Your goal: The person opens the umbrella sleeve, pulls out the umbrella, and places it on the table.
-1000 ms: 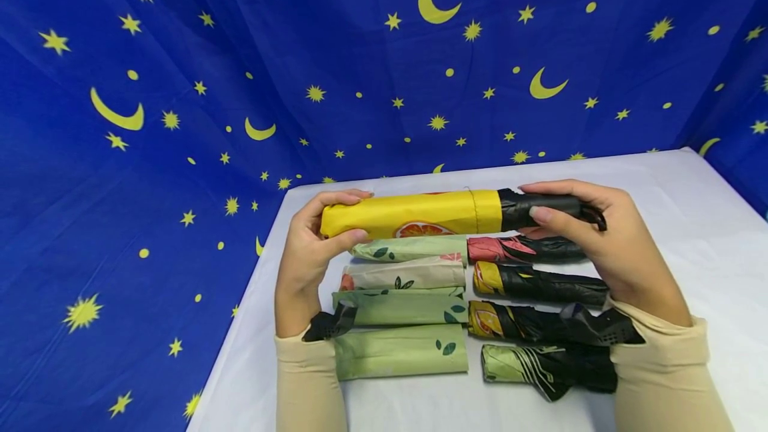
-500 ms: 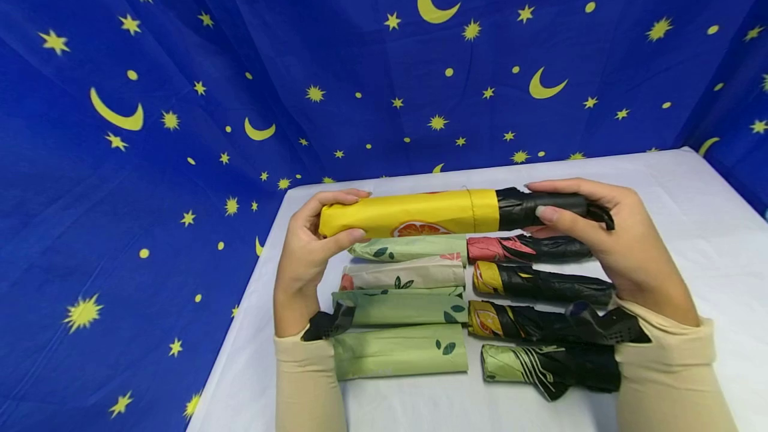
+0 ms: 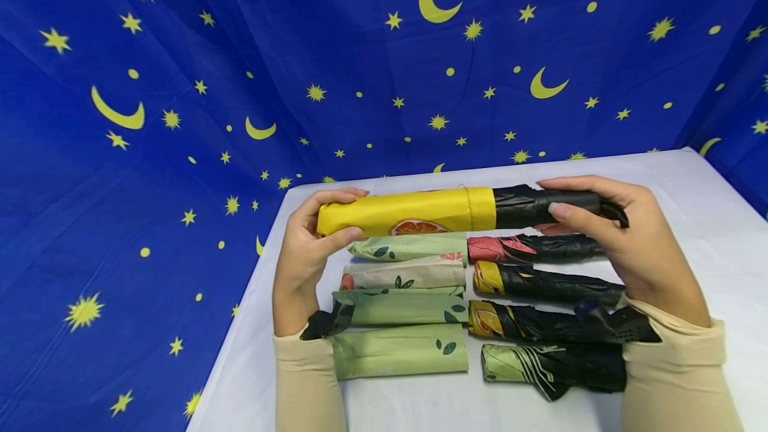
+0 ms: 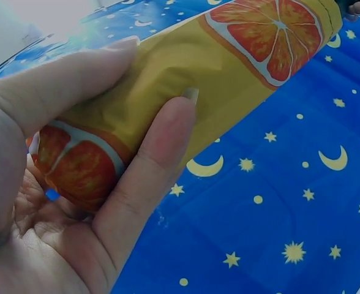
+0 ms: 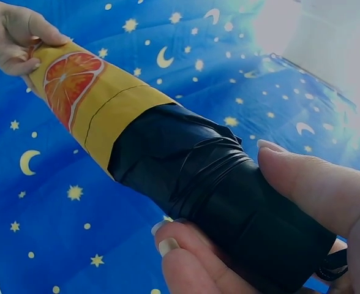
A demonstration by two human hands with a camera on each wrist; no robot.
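Observation:
A black folding umbrella [image 3: 522,207] lies level above the table, its left part inside a yellow sleeve [image 3: 390,213] printed with orange slices. My left hand [image 3: 306,239] grips the sleeve's left end, thumb in front and fingers behind; the left wrist view shows the fabric creased under the fingertips. My right hand [image 3: 636,239] holds the umbrella by its handle end, where a black wrist loop [image 5: 333,264] hangs. In the right wrist view, the sleeve's stitched mouth lies round the black folds, well short of my right fingers. The covered part of the umbrella is hidden.
Below my hands, several flat sleeves, including a light green one [image 3: 402,351], lie in a column on the white table [image 3: 420,405]. Right of them lie several folded umbrellas, such as a green-and-black one [image 3: 546,369]. A blue star-and-moon cloth [image 3: 360,52] hangs behind and at the sides.
My right hand has moved a little to the right with the umbrella, and more black shows beyond the sleeve's mouth. The left hand and sleeve have shifted very slightly left.

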